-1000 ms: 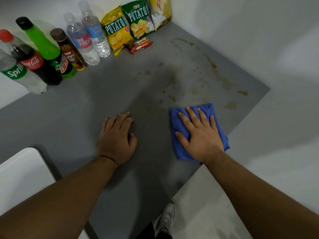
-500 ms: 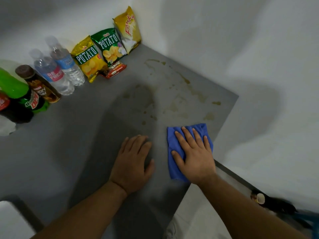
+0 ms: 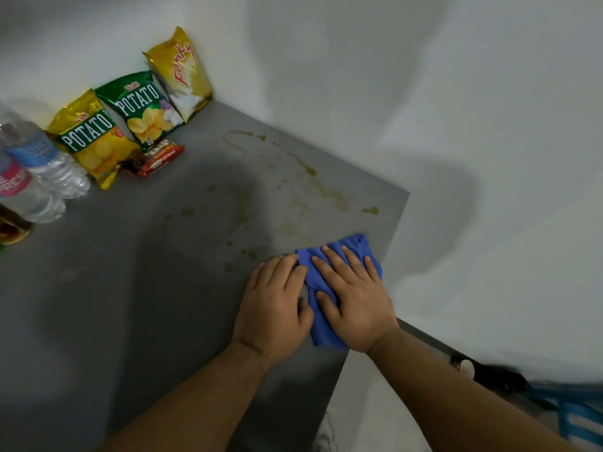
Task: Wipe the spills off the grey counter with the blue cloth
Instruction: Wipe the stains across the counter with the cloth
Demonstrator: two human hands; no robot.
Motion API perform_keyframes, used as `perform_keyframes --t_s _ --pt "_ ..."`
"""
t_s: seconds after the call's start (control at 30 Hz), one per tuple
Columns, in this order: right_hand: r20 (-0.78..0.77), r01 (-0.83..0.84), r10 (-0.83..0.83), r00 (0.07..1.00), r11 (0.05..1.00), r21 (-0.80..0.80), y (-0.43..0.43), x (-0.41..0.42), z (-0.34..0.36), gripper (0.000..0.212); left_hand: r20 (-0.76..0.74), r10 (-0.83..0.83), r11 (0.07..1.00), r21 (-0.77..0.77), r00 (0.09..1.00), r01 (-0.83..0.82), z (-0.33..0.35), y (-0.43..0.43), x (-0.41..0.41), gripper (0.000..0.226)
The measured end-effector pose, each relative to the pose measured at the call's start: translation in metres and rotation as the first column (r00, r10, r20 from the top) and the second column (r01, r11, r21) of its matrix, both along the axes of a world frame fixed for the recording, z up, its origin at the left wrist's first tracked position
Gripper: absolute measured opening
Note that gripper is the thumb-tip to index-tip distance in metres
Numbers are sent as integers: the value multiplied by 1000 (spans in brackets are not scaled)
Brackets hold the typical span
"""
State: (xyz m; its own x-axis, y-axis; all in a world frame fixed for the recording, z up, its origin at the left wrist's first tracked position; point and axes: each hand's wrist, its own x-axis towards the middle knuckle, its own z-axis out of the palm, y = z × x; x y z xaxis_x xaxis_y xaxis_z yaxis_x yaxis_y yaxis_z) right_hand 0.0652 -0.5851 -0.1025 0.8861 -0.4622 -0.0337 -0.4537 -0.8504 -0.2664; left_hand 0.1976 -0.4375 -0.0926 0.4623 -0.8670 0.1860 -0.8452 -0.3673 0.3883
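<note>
A folded blue cloth (image 3: 354,247) lies on the grey counter (image 3: 130,288) near its right front corner. My right hand (image 3: 354,301) presses flat on the cloth with fingers spread and covers most of it. My left hand (image 3: 272,308) lies palm down right beside it, its fingertips at the cloth's left edge. Yellowish-brown spills (image 3: 329,190) streak and dot the counter beyond both hands, from the back corner toward the right edge.
Chip bags (image 3: 140,106) and a small red snack pack (image 3: 160,158) lean at the back wall. Water bottles (image 3: 39,171) stand at the left. White walls close the back and right. The counter's right edge (image 3: 396,236) drops off beside the cloth.
My left hand has slid right until it meets the cloth. The view has swung right, so the soda bottles have left the frame. The cloth sits closer to the counter's right edge.
</note>
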Motion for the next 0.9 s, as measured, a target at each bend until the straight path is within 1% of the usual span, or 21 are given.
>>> perform_keyframes --t_s 0.13,0.2,0.3,0.4,0.5,0.57,0.67,0.8,0.87,0.9 --pt "-13 89 -89 996 996 -23 -26 7 1 65 17 35 994 100 999 -37 -4 -7 4 57" --pt "-59 136 -137 989 990 -33 -46 18 4 67 27 51 990 128 998 -54 -5 -7 3 59" --pt "-143 150 -156 977 987 -52 -62 40 7 69 54 56 989 135 997 -63 -5 -7 2 59" --pt "-152 97 -106 983 993 -61 -62 41 10 68 72 53 988 140 996 -63 -5 -8 1 60" --pt "-119 -26 21 993 999 -40 -65 17 11 66 70 52 989 138 996 -62 -4 -9 1 59" --pt "-105 -42 38 994 999 -34 -74 2 9 66 65 55 989 130 996 -63 -3 -10 1 59" --pt "-100 66 -70 993 997 -47 -95 1 4 72 62 56 989 137 997 -64 -4 -11 1 59" --pt "-155 216 -219 963 976 -37 -115 45 6 75 66 50 988 144 997 -59 -5 -10 2 59" --pt "-181 243 -247 952 969 -46 -112 62 7 75 70 48 988 144 996 -58 -6 -10 2 58" --pt "-188 230 -236 953 972 -53 -110 66 7 75 71 48 988 146 996 -58 -6 -10 2 58"
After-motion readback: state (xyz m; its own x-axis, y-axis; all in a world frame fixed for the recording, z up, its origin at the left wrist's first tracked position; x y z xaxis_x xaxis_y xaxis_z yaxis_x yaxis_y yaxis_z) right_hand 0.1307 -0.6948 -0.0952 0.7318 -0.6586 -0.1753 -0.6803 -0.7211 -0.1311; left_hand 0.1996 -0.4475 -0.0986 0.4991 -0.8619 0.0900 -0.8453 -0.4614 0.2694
